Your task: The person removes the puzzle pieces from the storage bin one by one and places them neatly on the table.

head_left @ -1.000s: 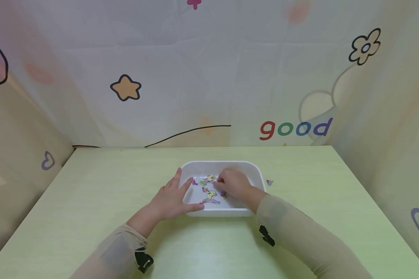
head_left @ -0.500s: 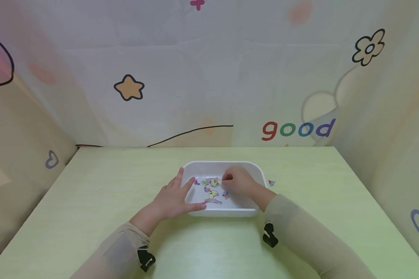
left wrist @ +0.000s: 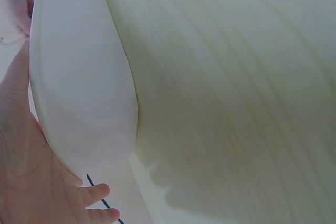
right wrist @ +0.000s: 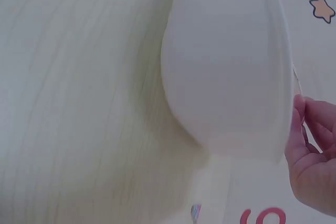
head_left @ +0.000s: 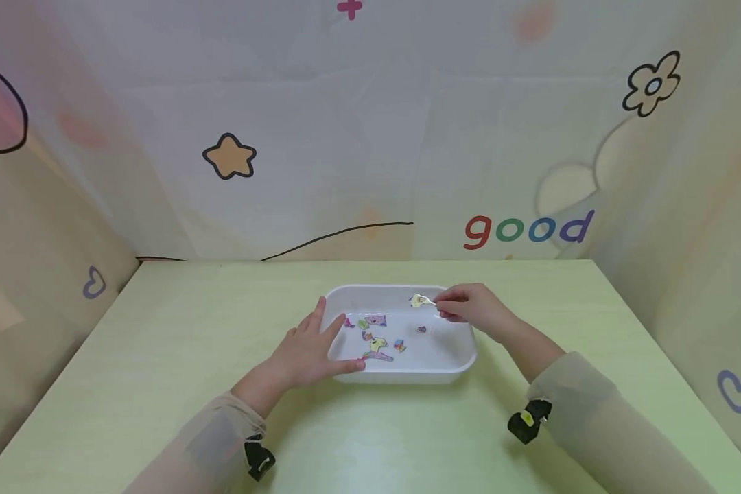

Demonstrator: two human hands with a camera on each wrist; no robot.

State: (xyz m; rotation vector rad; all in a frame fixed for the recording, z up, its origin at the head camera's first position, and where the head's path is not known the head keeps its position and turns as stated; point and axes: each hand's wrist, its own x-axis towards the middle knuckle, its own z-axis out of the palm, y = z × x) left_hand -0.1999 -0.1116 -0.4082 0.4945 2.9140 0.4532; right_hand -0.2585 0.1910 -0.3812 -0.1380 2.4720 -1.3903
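Several small colourful sticker-like cutouts lie flat in a white plastic tray [head_left: 432, 377], among them a yellow one [head_left: 378, 344], a purple one [head_left: 377, 320] and a small multicoloured one [head_left: 399, 346]. Over the tray's back right part, my right hand [head_left: 475, 309] pinches a pale yellow cutout [head_left: 419, 300] between thumb and fingertips. My left hand [head_left: 299, 353] rests spread on the tray's left end, thumb along the front rim. From the right wrist view, the tray's outer wall [right wrist: 226, 66] hides most of the held cutout.
One small colourful cutout [right wrist: 196, 212] lies on the table outside the tray, to its right. The light wooden table [head_left: 191, 329] is enclosed by printed cloth walls [head_left: 321, 151] at the back and sides.
My right hand has lifted the pale yellow cutout from among the others and moved right and up to the tray's right rim. The left hand has stayed in place.
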